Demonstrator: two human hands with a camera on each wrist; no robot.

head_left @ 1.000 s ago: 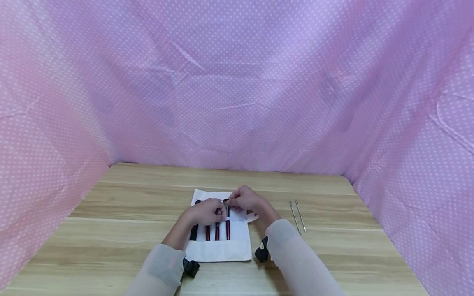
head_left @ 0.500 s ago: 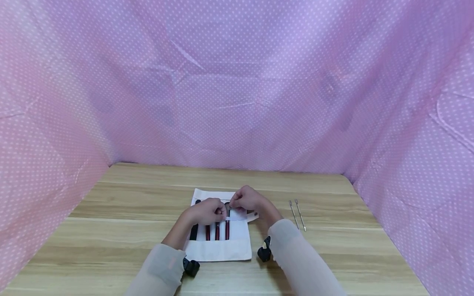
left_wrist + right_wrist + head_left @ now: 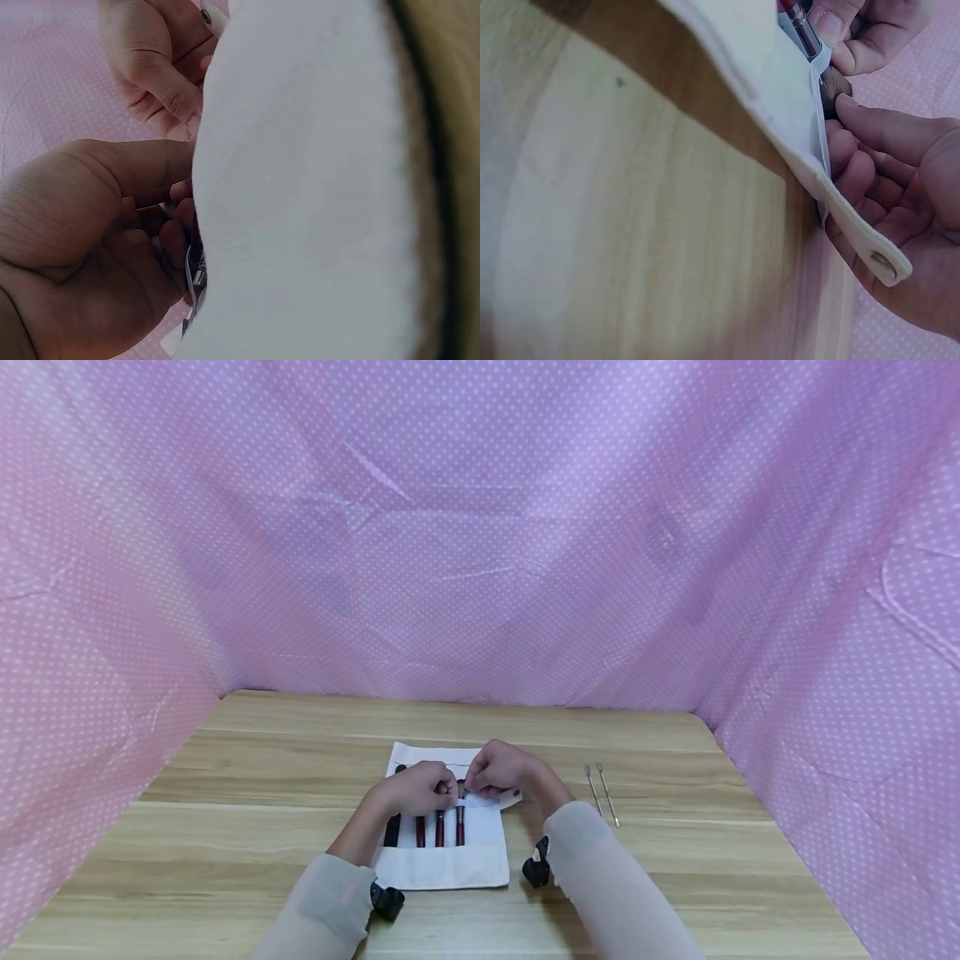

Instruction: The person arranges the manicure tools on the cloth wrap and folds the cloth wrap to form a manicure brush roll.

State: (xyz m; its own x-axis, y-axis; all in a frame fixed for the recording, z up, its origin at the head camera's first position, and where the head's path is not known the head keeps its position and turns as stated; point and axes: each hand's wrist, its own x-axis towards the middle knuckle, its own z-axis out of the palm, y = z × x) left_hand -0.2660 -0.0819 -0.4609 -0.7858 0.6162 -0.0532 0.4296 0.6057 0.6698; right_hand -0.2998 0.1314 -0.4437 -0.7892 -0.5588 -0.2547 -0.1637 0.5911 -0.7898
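A white cloth brush roll (image 3: 480, 870) lies unrolled on the table. My right hand (image 3: 504, 767) pinches the brown bristle end of a makeup brush (image 3: 835, 88) near the roll's upper right. Its red handle (image 3: 460, 833) points down to the lower pocket, and its ferrule passes under an elastic band (image 3: 819, 61). My left hand (image 3: 420, 787), fingers curled, pinches that band beside the brush. Two more red-handled brushes (image 3: 440, 832) and a long black tool (image 3: 393, 832) sit in the roll farther left, their upper parts partly hidden by my left hand.
Two thin double-ended metal sticks (image 3: 609, 797) lie on the wooden table (image 3: 712, 860) to the right. A short strap with a snap button (image 3: 883, 262) sticks out from the roll's right edge. Pink dotted cloth (image 3: 480, 568) hangs around the table.
The brush in my right hand has slid down toward me, so its bristle end sits lower and its ferrule shows below the band. My right hand has shifted slightly; my left stays put.
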